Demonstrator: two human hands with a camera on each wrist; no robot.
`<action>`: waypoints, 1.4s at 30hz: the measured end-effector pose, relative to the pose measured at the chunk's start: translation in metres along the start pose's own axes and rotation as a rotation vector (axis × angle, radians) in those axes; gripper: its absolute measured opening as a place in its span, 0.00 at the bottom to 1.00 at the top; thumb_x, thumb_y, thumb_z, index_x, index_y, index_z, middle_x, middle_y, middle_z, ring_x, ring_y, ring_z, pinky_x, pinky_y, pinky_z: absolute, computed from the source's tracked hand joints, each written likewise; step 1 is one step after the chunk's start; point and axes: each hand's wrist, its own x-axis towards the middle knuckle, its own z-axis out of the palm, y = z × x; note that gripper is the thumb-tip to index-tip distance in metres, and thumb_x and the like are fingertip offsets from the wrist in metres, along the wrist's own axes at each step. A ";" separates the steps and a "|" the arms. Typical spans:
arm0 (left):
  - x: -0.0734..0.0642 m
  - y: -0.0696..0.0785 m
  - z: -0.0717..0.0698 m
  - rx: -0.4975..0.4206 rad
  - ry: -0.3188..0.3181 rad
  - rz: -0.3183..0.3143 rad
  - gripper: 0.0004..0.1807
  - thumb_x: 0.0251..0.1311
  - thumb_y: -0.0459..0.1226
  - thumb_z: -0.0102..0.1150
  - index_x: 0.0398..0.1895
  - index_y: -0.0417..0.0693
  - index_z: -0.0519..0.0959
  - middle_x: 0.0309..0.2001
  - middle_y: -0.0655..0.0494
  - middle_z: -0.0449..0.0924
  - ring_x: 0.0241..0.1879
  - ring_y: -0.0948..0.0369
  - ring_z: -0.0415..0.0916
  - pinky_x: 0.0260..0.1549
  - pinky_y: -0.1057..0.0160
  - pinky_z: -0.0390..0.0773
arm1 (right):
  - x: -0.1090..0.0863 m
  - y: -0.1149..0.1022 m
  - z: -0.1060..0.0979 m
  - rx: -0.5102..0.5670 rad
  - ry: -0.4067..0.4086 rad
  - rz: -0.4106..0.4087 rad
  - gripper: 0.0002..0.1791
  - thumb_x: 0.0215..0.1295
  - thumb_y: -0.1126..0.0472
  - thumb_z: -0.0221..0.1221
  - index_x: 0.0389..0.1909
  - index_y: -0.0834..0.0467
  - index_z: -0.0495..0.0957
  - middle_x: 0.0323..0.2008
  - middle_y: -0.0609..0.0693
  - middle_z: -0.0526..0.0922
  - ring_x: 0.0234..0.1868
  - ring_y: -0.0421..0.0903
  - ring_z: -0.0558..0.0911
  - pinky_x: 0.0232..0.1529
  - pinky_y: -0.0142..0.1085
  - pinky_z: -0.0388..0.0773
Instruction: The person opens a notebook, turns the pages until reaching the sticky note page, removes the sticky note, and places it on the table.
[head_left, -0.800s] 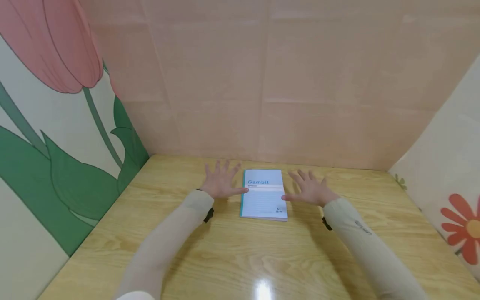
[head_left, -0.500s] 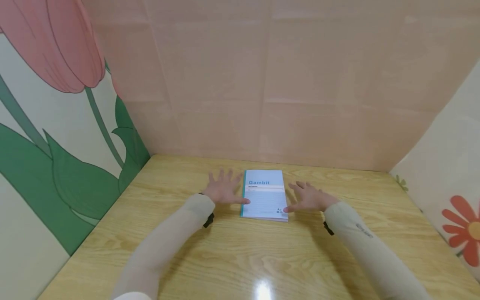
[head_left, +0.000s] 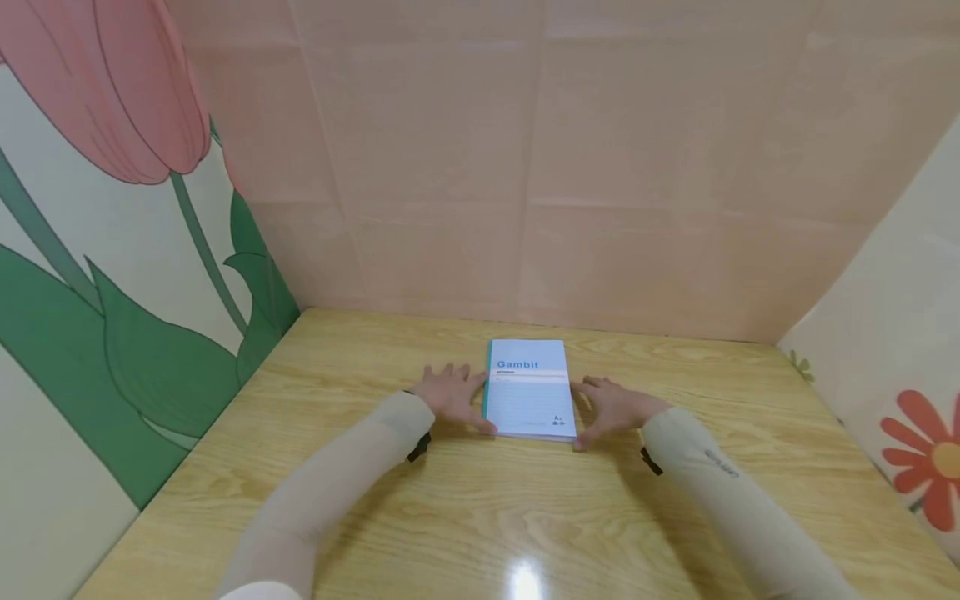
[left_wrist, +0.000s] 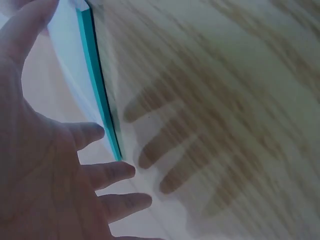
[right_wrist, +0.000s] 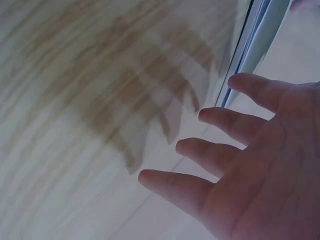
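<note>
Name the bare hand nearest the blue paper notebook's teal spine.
The left hand, beside that teal spine; the right hand is across the notebook.

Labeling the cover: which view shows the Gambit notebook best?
Head: the Gambit notebook shows nearly whole, title legible. Left wrist: teal spine and some cover. Right wrist: only a strip along the opposite edge.

Saw a wood-grain table (head_left: 465, 525) reflecting a bright glare (head_left: 527, 579), a creased pinkish-beige backdrop (head_left: 525, 167) behind it, a pink tulip (head_left: 120, 92) with green leaves (head_left: 161, 358) at left, and a red flower (head_left: 918, 454) at right.
</note>
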 end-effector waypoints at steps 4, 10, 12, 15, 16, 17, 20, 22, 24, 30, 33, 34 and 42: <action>0.000 0.001 0.000 -0.006 -0.041 0.004 0.62 0.39 0.79 0.51 0.77 0.64 0.46 0.77 0.48 0.45 0.75 0.43 0.44 0.66 0.32 0.47 | 0.002 0.000 0.002 0.004 0.001 -0.004 0.63 0.44 0.37 0.71 0.74 0.63 0.50 0.72 0.72 0.48 0.70 0.75 0.48 0.63 0.70 0.51; 0.001 0.001 0.001 -0.008 -0.051 0.008 0.61 0.41 0.77 0.52 0.77 0.64 0.45 0.77 0.48 0.45 0.75 0.43 0.45 0.66 0.33 0.49 | 0.005 0.001 0.004 0.008 -0.004 0.002 0.61 0.45 0.38 0.71 0.73 0.64 0.52 0.72 0.73 0.48 0.71 0.74 0.49 0.63 0.70 0.51; 0.001 0.001 0.001 -0.009 -0.053 0.005 0.61 0.41 0.77 0.53 0.77 0.64 0.46 0.77 0.48 0.45 0.75 0.43 0.45 0.66 0.33 0.50 | 0.005 0.002 0.004 0.009 -0.007 0.006 0.61 0.45 0.38 0.71 0.73 0.64 0.53 0.72 0.73 0.48 0.71 0.74 0.49 0.64 0.69 0.50; 0.002 0.002 0.001 -0.009 -0.056 -0.005 0.61 0.41 0.77 0.54 0.77 0.64 0.46 0.77 0.48 0.45 0.74 0.43 0.45 0.65 0.34 0.52 | 0.006 0.002 0.004 0.004 -0.012 0.011 0.61 0.45 0.37 0.71 0.73 0.64 0.53 0.72 0.73 0.47 0.71 0.73 0.49 0.64 0.69 0.50; 0.002 0.002 0.001 -0.010 -0.057 -0.011 0.61 0.41 0.77 0.54 0.77 0.64 0.46 0.77 0.48 0.46 0.74 0.44 0.46 0.65 0.35 0.53 | 0.006 0.001 0.004 0.003 -0.014 0.015 0.61 0.45 0.37 0.71 0.73 0.64 0.53 0.72 0.72 0.47 0.71 0.73 0.48 0.64 0.69 0.50; 0.002 0.003 0.001 -0.011 -0.060 -0.017 0.61 0.41 0.77 0.54 0.77 0.64 0.47 0.77 0.48 0.46 0.74 0.44 0.46 0.66 0.35 0.54 | 0.006 0.001 0.005 0.001 -0.016 0.019 0.61 0.45 0.37 0.71 0.73 0.64 0.53 0.72 0.72 0.47 0.71 0.73 0.48 0.64 0.69 0.49; 0.002 0.005 -0.001 -0.013 -0.069 -0.035 0.60 0.41 0.76 0.55 0.77 0.64 0.47 0.77 0.49 0.47 0.74 0.45 0.47 0.66 0.38 0.56 | 0.006 0.000 0.004 0.001 -0.018 0.026 0.61 0.45 0.37 0.71 0.73 0.64 0.53 0.72 0.72 0.47 0.71 0.73 0.49 0.64 0.69 0.50; 0.001 0.006 -0.004 -0.007 -0.069 -0.043 0.60 0.40 0.76 0.56 0.76 0.64 0.49 0.76 0.49 0.51 0.73 0.46 0.52 0.65 0.41 0.60 | 0.006 0.000 0.004 0.002 -0.021 0.033 0.61 0.45 0.38 0.71 0.73 0.64 0.53 0.73 0.71 0.47 0.72 0.72 0.49 0.64 0.69 0.50; 0.001 0.008 -0.008 0.026 -0.059 -0.033 0.59 0.40 0.76 0.56 0.76 0.63 0.53 0.73 0.50 0.57 0.70 0.48 0.59 0.62 0.45 0.66 | 0.005 -0.002 0.003 -0.002 -0.019 0.029 0.60 0.46 0.38 0.71 0.73 0.64 0.53 0.72 0.72 0.47 0.71 0.72 0.49 0.64 0.69 0.51; 0.005 0.027 -0.033 0.053 0.010 0.088 0.47 0.51 0.67 0.60 0.72 0.57 0.62 0.67 0.56 0.68 0.64 0.55 0.69 0.58 0.54 0.73 | 0.004 -0.004 0.002 0.001 -0.020 0.029 0.60 0.46 0.39 0.71 0.73 0.65 0.53 0.72 0.72 0.47 0.71 0.73 0.50 0.64 0.69 0.51; 0.007 0.044 -0.042 -0.004 0.053 0.170 0.40 0.57 0.60 0.60 0.70 0.55 0.65 0.67 0.58 0.69 0.66 0.58 0.68 0.60 0.56 0.71 | 0.005 -0.004 0.002 0.004 -0.023 0.035 0.60 0.46 0.39 0.72 0.73 0.64 0.53 0.72 0.72 0.47 0.71 0.73 0.49 0.64 0.69 0.51; 0.008 0.051 -0.044 -0.019 0.063 0.196 0.38 0.58 0.58 0.60 0.69 0.55 0.66 0.67 0.58 0.69 0.66 0.58 0.67 0.61 0.56 0.71 | 0.005 -0.004 0.002 0.001 -0.023 0.035 0.60 0.45 0.39 0.72 0.73 0.64 0.53 0.72 0.73 0.47 0.71 0.73 0.50 0.63 0.69 0.51; 0.011 0.092 -0.039 0.020 0.074 0.317 0.32 0.60 0.54 0.61 0.67 0.62 0.69 0.64 0.62 0.72 0.63 0.62 0.70 0.55 0.58 0.75 | 0.007 -0.002 0.001 -0.014 -0.019 0.024 0.59 0.46 0.39 0.71 0.72 0.63 0.54 0.71 0.74 0.49 0.70 0.75 0.50 0.62 0.70 0.52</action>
